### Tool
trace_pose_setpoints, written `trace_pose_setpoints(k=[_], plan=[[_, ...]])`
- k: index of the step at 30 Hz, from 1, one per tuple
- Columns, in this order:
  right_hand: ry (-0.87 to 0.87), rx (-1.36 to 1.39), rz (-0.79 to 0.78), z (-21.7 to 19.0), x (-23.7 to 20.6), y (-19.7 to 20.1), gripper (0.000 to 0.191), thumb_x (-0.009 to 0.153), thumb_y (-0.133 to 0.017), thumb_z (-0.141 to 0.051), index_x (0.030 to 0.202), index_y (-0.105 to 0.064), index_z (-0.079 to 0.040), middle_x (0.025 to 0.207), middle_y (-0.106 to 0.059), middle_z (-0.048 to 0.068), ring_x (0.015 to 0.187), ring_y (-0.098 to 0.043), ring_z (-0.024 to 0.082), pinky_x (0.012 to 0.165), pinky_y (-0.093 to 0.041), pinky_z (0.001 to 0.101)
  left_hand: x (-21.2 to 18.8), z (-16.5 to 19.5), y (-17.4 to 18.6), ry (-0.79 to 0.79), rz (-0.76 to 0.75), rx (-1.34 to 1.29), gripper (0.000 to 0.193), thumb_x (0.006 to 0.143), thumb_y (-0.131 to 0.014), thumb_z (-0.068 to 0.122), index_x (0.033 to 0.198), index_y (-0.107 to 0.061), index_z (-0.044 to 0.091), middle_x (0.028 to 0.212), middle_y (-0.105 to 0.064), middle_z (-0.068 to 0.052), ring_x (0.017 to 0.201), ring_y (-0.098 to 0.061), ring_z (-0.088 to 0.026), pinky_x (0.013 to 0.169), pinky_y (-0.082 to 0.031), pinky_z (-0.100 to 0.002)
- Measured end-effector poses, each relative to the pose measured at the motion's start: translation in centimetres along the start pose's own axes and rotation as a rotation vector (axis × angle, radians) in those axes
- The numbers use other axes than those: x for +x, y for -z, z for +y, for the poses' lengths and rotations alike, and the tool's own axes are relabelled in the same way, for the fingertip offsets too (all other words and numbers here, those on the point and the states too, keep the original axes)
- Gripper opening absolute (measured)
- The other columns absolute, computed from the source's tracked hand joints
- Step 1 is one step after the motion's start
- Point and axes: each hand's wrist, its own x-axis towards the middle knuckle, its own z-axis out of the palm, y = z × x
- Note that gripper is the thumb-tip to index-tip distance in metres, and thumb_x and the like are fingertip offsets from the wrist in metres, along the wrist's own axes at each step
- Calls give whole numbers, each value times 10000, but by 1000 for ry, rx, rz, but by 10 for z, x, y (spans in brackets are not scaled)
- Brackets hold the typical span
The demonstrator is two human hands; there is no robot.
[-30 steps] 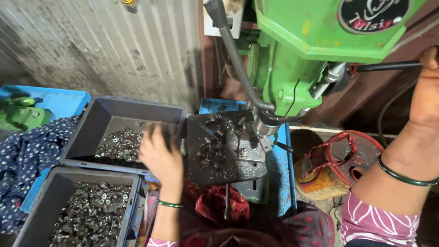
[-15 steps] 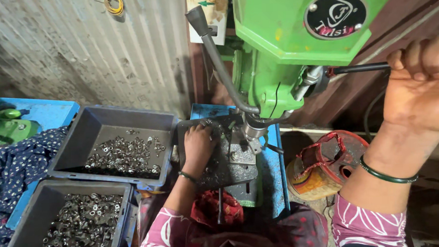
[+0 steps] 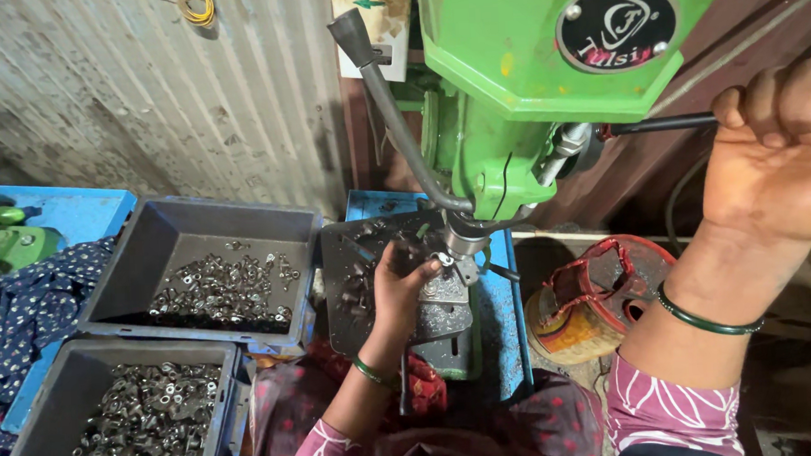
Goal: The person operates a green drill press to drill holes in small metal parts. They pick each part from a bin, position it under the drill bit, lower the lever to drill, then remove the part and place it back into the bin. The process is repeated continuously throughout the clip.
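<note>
Gripping green drill press (image 3: 545, 76) handle (image 3: 665, 124): right hand (image 3: 776, 157), fist closed.

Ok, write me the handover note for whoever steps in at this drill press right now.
Left hand: fingers on a small metal part at the fixture under the spindle, on the dark drill table.
Right hand: closed on the feed handle of the green drill press.
Two grey bins of small metal parts sit to the left: upper bin, lower bin.
Done: part seated.
Left: whether it is drilled cannot be seen.
</note>
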Motion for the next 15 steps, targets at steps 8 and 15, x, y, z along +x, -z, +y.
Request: trace_pose_setpoints(k=[8,15], plan=[[7,2,4,3,2,-1,535,986,-445,-609,779,-303,-137,623,-301,-1,602,-278,144,649,-324,290,-14,11,-14,-192,86,405,300,735,-893,-17,918,-657,11,894,-681,-35,837,-639,-111,758,-548,-274],[17,0,7,3,1,1,535,983,-444,-609,776,-301,-137,616,-299,-2,604,-275,145,642,-319,288,-36,44,-22,-420,84,862,258,744,-850,62,953,-703,29,920,-723,-127,827,-719,-275,731,-577,-363]])
